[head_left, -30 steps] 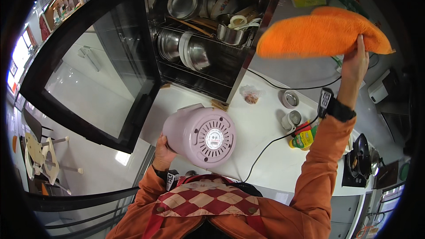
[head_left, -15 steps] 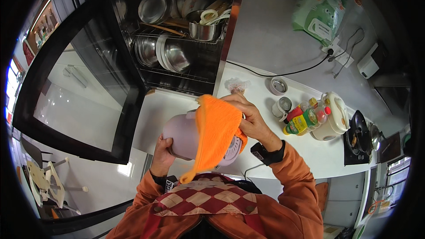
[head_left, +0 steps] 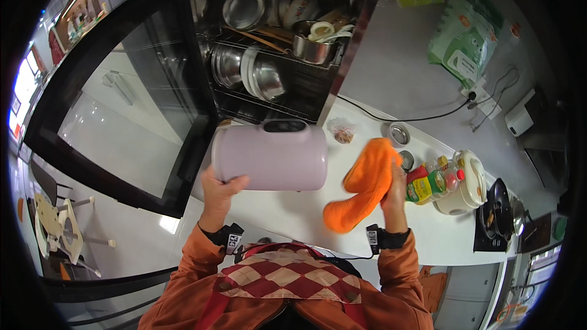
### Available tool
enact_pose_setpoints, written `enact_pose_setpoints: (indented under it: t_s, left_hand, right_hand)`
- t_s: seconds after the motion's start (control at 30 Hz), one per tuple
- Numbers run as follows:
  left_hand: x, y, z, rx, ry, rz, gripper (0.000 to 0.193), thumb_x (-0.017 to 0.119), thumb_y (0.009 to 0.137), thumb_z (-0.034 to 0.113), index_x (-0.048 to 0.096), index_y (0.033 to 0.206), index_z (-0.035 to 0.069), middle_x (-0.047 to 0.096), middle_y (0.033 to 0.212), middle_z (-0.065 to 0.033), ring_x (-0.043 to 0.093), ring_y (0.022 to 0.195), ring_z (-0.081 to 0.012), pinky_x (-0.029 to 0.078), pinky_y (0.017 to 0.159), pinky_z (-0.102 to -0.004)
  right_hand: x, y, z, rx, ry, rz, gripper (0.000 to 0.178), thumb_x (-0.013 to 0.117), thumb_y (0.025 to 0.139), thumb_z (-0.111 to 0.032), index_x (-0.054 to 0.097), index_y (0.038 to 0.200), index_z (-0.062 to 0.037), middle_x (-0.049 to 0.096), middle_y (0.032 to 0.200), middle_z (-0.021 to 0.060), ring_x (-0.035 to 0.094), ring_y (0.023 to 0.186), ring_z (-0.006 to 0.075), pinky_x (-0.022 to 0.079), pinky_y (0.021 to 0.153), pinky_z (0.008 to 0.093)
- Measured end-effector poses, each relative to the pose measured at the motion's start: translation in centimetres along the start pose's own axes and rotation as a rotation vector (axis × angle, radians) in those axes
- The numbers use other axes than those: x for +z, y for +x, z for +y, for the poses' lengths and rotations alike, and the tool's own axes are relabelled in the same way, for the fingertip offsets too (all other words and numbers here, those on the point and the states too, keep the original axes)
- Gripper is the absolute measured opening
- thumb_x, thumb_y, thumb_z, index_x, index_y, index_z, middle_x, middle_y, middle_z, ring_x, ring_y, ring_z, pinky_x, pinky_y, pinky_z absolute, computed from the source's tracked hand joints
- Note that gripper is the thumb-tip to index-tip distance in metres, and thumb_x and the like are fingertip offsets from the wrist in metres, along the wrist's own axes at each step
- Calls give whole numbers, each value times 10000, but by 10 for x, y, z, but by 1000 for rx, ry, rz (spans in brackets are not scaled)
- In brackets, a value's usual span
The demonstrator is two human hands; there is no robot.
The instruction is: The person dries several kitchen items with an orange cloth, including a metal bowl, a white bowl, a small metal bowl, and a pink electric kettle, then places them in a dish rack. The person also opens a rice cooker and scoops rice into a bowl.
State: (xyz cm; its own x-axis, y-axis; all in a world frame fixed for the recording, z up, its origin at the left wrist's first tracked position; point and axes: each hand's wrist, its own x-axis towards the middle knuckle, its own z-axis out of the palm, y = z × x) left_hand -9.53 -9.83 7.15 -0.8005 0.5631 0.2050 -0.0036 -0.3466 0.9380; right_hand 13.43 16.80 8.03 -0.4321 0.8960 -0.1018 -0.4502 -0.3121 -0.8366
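A pale purple, rounded kitchen appliance point(head_left: 269, 162) with a dark oval panel point(head_left: 285, 126) lies on its side in the air above the white counter; its exact kind is unclear. My left hand point(head_left: 221, 198) grips its left end, thumb over the lower edge and the other fingers mostly hidden. To the right of it, apart from the appliance, my right hand point(head_left: 395, 192) is closed on an orange cloth point(head_left: 367, 186) that hangs folded and slightly blurred. A small clear bag of bits point(head_left: 342, 130) rests on the counter between the two, farther back.
At the far left, a cabinet holds steel bowls point(head_left: 267, 79) and a pot point(head_left: 310, 49); its glass door point(head_left: 122, 128) stands open. Bottles point(head_left: 426, 186), a cream lidded container point(head_left: 455, 198) and a small metal-lined bowl point(head_left: 398, 134) occupy the counter's right. A black cable point(head_left: 416, 120) crosses the back.
My right hand has drawn the orange cloth off the appliance and moved right. The appliance has turned so its dark panel shows at the far side. The view has shifted.
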Motion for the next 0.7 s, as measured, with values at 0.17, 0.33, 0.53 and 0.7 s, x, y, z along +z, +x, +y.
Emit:
enact_pose_setpoints:
  t_s: [0.17, 0.33, 0.53, 0.7]
  left_hand:
    - [32, -14, -2, -21, 269, -72, 300, 774, 680, 92, 625, 920, -9, 609, 761, -5, 515, 619, -53, 435, 549, -212]
    - [42, -21, -5, -19, 262, -155, 351, 772, 685, 173, 617, 946, -4, 643, 787, -32, 570, 693, -76, 471, 628, -234]
    - [33, -33, -6, -48, 434, -132, 330, 773, 693, 189, 640, 917, -13, 655, 742, -59, 587, 663, -106, 488, 624, -264]
    - [31, -33, -23, -35, 366, -90, 334, 761, 712, 178, 630, 950, -17, 654, 788, -69, 588, 702, -114, 487, 650, -269]
  right_hand:
    - [67, -16, -10, -425, -509, -255, 191, 546, 932, -173, 583, 1032, -15, 629, 946, 79, 623, 744, 135, 510, 624, 253]
    - [129, -52, 52, -1111, -1280, -777, 504, 688, 635, -77, 607, 1131, -125, 571, 1071, 70, 501, 971, 287, 414, 795, 347]
    - [119, -20, 56, -931, -1253, -610, 354, 627, 729, -77, 604, 1081, -54, 574, 1040, 108, 506, 880, 305, 433, 747, 409]
    - [110, -60, 85, -1053, -1170, -579, 363, 617, 707, -15, 589, 1070, -2, 596, 1098, 147, 536, 1004, 348, 452, 849, 425]
